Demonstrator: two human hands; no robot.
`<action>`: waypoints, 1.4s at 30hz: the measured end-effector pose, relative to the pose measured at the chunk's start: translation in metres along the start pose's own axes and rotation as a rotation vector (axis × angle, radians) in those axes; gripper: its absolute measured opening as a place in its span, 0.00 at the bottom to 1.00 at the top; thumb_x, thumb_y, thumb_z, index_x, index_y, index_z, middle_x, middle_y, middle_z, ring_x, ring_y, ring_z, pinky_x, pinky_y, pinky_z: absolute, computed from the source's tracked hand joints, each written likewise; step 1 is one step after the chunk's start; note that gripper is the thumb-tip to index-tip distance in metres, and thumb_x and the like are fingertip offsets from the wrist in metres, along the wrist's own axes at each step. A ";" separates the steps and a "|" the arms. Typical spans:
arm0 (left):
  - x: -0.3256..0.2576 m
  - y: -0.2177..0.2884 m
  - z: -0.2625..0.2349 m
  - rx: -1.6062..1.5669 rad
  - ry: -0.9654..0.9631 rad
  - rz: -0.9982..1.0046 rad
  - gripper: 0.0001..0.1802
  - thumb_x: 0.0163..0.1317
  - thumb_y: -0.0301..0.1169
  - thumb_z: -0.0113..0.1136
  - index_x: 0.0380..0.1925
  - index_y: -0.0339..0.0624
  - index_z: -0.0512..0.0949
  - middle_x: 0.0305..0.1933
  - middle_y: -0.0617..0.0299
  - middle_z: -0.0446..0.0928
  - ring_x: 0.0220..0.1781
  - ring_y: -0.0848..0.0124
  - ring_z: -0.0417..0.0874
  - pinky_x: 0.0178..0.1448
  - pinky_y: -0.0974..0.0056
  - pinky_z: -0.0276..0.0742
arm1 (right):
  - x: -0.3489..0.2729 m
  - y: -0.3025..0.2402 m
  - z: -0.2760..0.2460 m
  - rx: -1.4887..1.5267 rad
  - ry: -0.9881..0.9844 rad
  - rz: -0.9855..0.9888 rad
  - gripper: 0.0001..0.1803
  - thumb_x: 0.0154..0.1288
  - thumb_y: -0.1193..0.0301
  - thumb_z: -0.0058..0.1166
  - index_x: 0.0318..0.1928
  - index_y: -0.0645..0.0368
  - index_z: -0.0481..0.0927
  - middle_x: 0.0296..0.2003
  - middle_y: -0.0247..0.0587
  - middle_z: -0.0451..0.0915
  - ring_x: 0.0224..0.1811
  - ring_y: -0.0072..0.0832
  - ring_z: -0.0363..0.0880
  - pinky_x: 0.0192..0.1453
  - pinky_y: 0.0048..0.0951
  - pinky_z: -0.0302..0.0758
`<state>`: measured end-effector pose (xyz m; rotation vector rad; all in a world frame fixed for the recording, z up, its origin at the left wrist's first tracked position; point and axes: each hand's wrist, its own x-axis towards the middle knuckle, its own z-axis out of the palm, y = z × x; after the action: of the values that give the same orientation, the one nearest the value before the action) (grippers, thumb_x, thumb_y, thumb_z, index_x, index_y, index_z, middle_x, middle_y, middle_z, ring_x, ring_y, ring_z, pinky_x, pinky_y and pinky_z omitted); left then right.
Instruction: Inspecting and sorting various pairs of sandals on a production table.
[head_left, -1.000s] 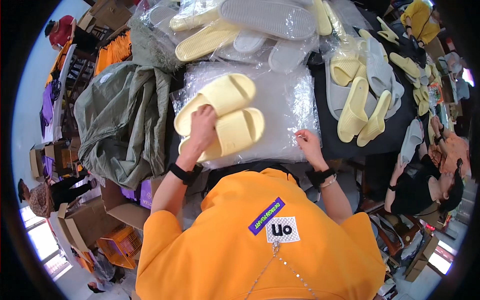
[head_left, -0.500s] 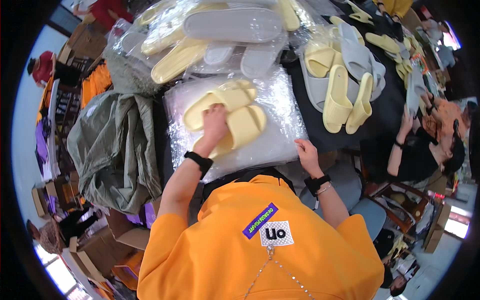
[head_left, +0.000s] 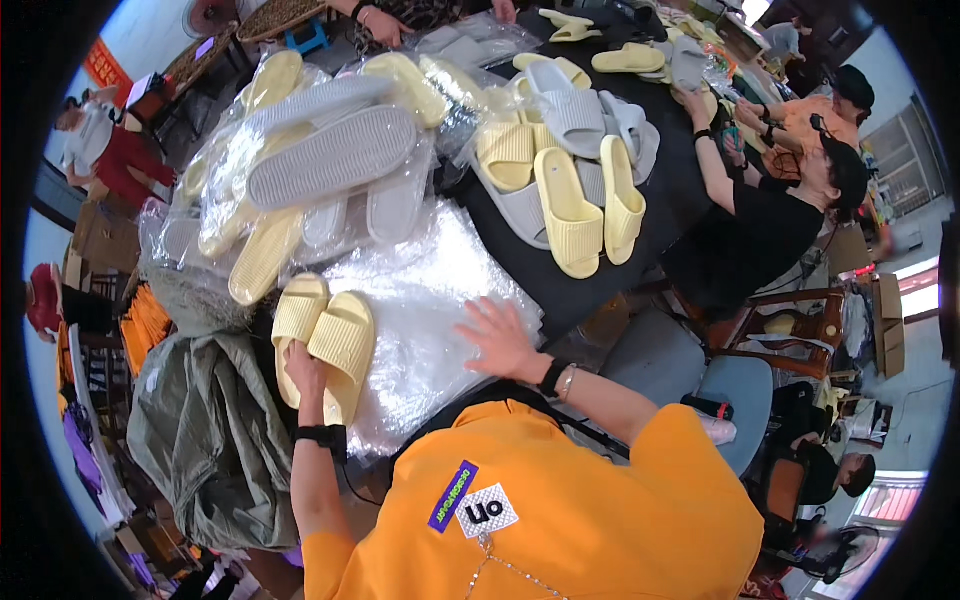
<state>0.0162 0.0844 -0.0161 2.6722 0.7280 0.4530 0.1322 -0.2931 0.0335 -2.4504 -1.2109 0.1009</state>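
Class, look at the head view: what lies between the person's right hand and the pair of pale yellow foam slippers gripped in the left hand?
Only the stack of clear plastic bags; the right hand rests flat on it, beside the yellow slippers.

slippers: pale yellow, ribbed | plastic bags: clear | table: black

Crowded workroom, lit bright and even, around a long dark table heaped with bagged slippers. Blue-grey padded chair just beside the table's near corner, a wooden chair past it at right, cardboard boxes on the pale floor near the right edge. At left an olive-green cloth bundle beside the table, more cardboard boxes behind it, and a blue stool at the far end.
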 end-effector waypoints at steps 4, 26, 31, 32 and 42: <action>0.001 0.018 -0.027 -0.061 -0.018 -0.005 0.09 0.49 0.25 0.50 0.31 0.33 0.70 0.37 0.50 0.72 0.46 0.47 0.69 0.47 0.49 0.66 | -0.001 -0.003 0.016 0.049 -0.249 0.056 0.43 0.50 0.41 0.53 0.65 0.41 0.58 0.68 0.50 0.42 0.71 0.52 0.31 0.65 0.65 0.26; -0.021 0.163 -0.089 -0.175 -0.122 0.483 0.20 0.37 0.19 0.52 0.37 0.37 0.74 0.45 0.54 0.73 0.51 0.54 0.69 0.49 0.55 0.64 | 0.055 -0.051 -0.073 1.024 0.005 0.158 0.32 0.56 0.71 0.56 0.62 0.58 0.62 0.58 0.51 0.63 0.58 0.38 0.64 0.60 0.31 0.63; -0.013 0.202 -0.071 -0.378 -0.185 0.594 0.20 0.38 0.21 0.55 0.38 0.37 0.74 0.44 0.55 0.73 0.51 0.54 0.69 0.49 0.55 0.65 | 0.051 -0.026 -0.093 0.951 -0.016 0.191 0.27 0.53 0.77 0.52 0.57 0.62 0.68 0.50 0.49 0.71 0.52 0.33 0.71 0.55 0.26 0.67; -0.011 0.206 -0.070 -0.395 -0.200 0.609 0.21 0.38 0.21 0.55 0.39 0.37 0.74 0.44 0.55 0.73 0.51 0.54 0.69 0.49 0.55 0.65 | 0.047 -0.021 -0.094 0.939 -0.016 0.218 0.25 0.53 0.77 0.53 0.55 0.63 0.69 0.48 0.49 0.73 0.51 0.33 0.72 0.55 0.26 0.67; -0.028 0.183 -0.037 -0.415 -0.108 0.320 0.26 0.55 0.32 0.57 0.56 0.43 0.66 0.62 0.49 0.60 0.60 0.48 0.62 0.61 0.51 0.57 | 0.036 0.083 -0.198 0.880 0.684 0.397 0.18 0.53 0.82 0.56 0.47 0.63 0.73 0.42 0.35 0.76 0.45 0.21 0.73 0.48 0.22 0.71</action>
<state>0.0569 -0.0706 0.0836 2.3929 0.1478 0.4740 0.2637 -0.3741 0.1867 -1.6658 -0.2611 -0.0801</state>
